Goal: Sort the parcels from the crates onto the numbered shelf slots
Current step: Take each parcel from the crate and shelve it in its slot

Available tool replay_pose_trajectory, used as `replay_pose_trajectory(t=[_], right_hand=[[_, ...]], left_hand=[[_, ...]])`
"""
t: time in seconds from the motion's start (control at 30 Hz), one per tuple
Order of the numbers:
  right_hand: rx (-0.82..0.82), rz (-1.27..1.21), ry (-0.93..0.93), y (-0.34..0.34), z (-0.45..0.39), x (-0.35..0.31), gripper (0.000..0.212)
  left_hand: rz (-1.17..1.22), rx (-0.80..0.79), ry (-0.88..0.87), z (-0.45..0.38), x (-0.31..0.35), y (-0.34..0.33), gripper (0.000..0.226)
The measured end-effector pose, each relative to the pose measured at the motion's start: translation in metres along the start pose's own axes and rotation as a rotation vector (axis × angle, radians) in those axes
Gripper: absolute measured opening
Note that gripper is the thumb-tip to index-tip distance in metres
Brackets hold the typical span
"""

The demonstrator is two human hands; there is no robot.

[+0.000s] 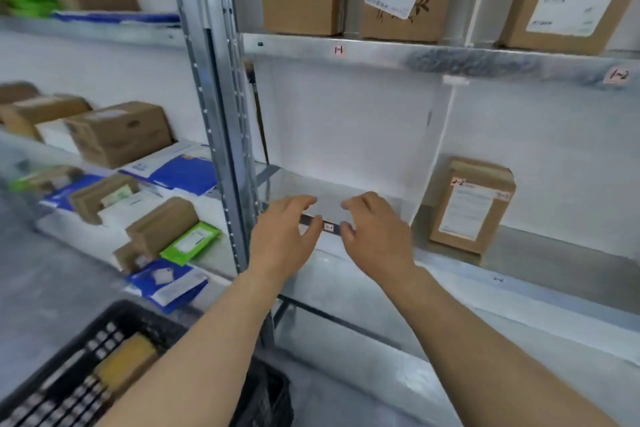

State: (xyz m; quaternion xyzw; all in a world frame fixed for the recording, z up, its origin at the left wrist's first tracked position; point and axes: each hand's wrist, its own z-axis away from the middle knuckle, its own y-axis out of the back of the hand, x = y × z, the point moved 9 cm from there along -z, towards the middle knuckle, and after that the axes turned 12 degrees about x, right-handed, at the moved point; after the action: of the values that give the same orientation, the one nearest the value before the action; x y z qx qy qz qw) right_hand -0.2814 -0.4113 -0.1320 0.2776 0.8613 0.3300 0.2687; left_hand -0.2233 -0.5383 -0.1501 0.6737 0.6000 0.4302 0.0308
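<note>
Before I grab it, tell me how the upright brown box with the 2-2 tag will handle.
The brown box looks like stiff cardboard, so it should keep its shape. It stands tall on a narrow base, so a high push may tip it. Its weight cannot be told.

Left of the grey metal upright, brown boxes sit among blue-and-white mailers and a green packet; below it, a black crate. Right, a brown white-labelled parcel.
</note>
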Motion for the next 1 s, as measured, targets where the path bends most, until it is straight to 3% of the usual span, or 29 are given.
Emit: replay_pose_trajectory(t=[0.23,0.43,1.0], right_hand=[[-0.286,-0.116,0.068,-0.062,0.091,-0.057,0.034],[-0.434,-0.186,0.201,-0.101,0.141,-0.131,0.034],[-0.701,-0.209,0.451,-0.241,0.156,-0.286,0.038]], left_hand=[[-0.213,-0.038,0.294,0.123,-0.078,0.055,0.036],[-0.351,-0.024,0.485,0.199,-0.129,0.101,0.042],[-0.404,0.069,0.893,0.241,-0.295,0.172,0.053]])
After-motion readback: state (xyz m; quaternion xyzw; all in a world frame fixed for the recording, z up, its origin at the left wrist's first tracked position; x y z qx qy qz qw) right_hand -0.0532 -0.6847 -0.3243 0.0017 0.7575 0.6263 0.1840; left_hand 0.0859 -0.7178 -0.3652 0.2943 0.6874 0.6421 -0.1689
